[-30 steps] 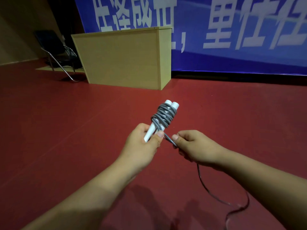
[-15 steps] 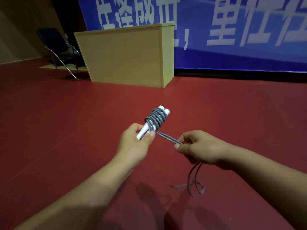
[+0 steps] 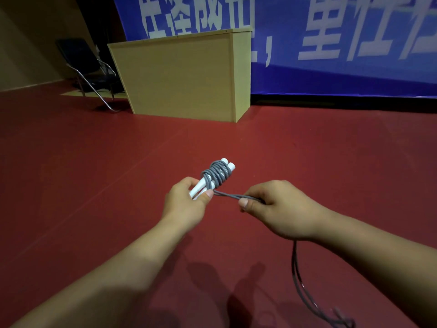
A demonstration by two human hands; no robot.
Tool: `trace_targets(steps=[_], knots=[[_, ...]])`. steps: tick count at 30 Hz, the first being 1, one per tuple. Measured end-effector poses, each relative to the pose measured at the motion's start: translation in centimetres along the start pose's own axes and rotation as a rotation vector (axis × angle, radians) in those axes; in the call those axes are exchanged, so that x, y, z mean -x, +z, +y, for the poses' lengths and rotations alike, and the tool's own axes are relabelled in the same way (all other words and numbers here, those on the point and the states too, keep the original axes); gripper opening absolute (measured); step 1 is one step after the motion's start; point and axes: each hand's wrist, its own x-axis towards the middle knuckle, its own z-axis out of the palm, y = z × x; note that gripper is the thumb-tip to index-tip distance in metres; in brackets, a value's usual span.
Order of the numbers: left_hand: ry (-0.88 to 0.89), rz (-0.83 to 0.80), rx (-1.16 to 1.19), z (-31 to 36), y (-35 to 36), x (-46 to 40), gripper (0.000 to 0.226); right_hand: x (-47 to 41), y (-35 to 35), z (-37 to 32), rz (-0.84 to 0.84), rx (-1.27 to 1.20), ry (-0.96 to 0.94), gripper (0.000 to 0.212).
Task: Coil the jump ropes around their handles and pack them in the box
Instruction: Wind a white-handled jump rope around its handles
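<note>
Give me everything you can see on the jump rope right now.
The jump rope has two white, plastic-looking handles held side by side, tilted up and away, with grey cord coiled in several turns round their upper part. The left hand grips their lower ends. A doubled strand runs taut from the coil to the right hand, which pinches it. The slack cord hangs below that hand toward the red floor.

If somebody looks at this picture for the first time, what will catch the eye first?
At the centre, the left hand holds two white handles wound with grey rope, while the right hand pulls a doubled strand sideways. Its loose tail hangs to the red floor at lower right. Behind stands a wooden lectern before a blue banner.
</note>
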Motion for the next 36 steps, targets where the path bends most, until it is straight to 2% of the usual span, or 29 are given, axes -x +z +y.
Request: trace_targets(steps=[8, 17, 22, 27, 31, 34, 36], knots=[[-0.099, -0.064, -0.136, -1.1, 0.6, -0.9, 0.011, 0.1, 0.3, 0.1, 0.009, 0.042, -0.092, 0.037], [-0.119, -0.116, -0.234, -0.1, 0.8, -0.7, 0.02, 0.5, 0.5, -0.6, 0.045, 0.053, -0.152, 0.037], [0.031, -0.22, -0.328, 0.6, 0.4, 0.4, 0.029, 0.5, -0.8, -0.3, 0.153, -0.002, -0.116, 0.027], [0.239, -0.454, -0.42, 0.8, 0.6, 1.4, 0.028, 0.3, -0.8, 0.2, 0.206, 0.043, -0.122, 0.026], [0.36, -0.649, -0.501, 2.1, 0.5, 2.4, 0.016, 0.0, -0.6, 1.0, 0.246, 0.115, -0.109, 0.026], [0.468, -0.702, -0.479, 3.2, 0.1, 3.2, 0.03, -0.2, -1.0, 2.4, 0.32, 0.136, -0.052, 0.022], [0.496, -0.711, -0.423, 3.8, -0.3, 3.4, 0.025, -0.4, -1.2, 3.4, 0.327, 0.128, 0.005, 0.02]])
